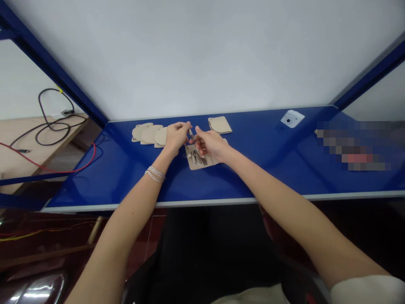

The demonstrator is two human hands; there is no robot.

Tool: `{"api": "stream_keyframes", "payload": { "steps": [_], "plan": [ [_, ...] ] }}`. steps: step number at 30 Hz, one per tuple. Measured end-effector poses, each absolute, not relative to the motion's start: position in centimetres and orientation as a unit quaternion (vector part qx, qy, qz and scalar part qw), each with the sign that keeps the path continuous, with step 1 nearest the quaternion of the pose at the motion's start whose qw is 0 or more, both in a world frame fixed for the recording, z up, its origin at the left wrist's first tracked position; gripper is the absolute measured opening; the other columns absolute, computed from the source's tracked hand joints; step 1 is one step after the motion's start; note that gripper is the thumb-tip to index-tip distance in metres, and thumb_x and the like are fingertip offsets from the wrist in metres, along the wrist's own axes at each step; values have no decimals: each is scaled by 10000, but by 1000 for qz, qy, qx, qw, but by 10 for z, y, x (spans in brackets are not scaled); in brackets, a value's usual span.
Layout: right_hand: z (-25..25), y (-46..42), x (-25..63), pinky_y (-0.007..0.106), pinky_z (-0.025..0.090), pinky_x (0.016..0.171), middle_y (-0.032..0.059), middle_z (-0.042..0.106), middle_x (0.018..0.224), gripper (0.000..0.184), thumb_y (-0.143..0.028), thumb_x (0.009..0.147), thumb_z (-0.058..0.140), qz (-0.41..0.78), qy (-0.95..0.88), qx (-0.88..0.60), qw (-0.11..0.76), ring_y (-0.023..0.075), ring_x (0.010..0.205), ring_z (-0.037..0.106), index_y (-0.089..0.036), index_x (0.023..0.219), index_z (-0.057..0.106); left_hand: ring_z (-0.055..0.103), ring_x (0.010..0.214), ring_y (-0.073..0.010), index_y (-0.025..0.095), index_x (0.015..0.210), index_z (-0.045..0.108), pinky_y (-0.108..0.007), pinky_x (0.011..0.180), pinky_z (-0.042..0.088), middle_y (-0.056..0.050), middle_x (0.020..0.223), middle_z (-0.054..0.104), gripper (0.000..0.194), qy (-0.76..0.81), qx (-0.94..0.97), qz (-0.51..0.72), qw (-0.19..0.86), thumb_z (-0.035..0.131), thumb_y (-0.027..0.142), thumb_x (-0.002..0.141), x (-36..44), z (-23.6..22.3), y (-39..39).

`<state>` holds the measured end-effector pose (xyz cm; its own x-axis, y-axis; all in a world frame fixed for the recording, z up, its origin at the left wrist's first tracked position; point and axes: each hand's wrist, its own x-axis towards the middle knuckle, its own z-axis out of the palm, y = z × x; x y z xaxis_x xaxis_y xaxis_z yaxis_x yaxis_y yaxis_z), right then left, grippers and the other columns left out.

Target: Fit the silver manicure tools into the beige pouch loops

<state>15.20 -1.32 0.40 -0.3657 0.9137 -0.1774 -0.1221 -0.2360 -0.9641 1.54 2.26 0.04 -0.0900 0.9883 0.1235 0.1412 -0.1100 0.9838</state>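
My left hand (177,136) pinches a small shiny nail clipper (191,134) between thumb and fingers, just above the table. Close beside it is my right hand (211,143), its thumb raised apart from its partly curled fingers. The clipper's lower end reaches the right fingertips; whether they touch it I cannot tell. Beneath the right hand lies an opened beige manicure case (198,166), with several slim metal tools (195,158) tucked inside. The right hand hides part of the case. Closed beige cases (147,134) overlap in a row beside my left hand.
Another closed beige case (220,124) lies behind my right hand. A white instant camera (291,119) rests farther right on the blue table (259,164). A pixelated patch covers something at the far right. Black cables (47,123) and a red cable (74,170) are at left.
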Motion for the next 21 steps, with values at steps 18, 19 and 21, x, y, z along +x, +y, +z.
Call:
{"api": "stream_keyframes", "payload": {
  "steps": [18,19,21],
  "plan": [
    [7,-15,152,235,352,363,-12,481,508,299,-334,934,511,685,-476,-413,366,89,372,420,-125,741,602,415,339,-66,133,687,626,-196,333,282,20,488,513,222,524,510,522,439,625,294,840,14,-2,24],
    [7,-15,152,236,352,364,-13,483,516,276,-311,923,519,676,-477,-424,369,88,373,422,-127,734,602,420,344,-63,130,695,625,-193,337,286,20,498,521,222,523,515,520,436,618,293,845,15,-1,23],
    [5,-13,152,239,351,369,-7,507,548,239,-264,898,524,630,-488,-468,381,86,374,430,-134,709,596,432,355,-55,121,715,621,-184,346,296,13,540,562,222,527,525,513,429,606,294,854,15,-1,22]
  ]
}}
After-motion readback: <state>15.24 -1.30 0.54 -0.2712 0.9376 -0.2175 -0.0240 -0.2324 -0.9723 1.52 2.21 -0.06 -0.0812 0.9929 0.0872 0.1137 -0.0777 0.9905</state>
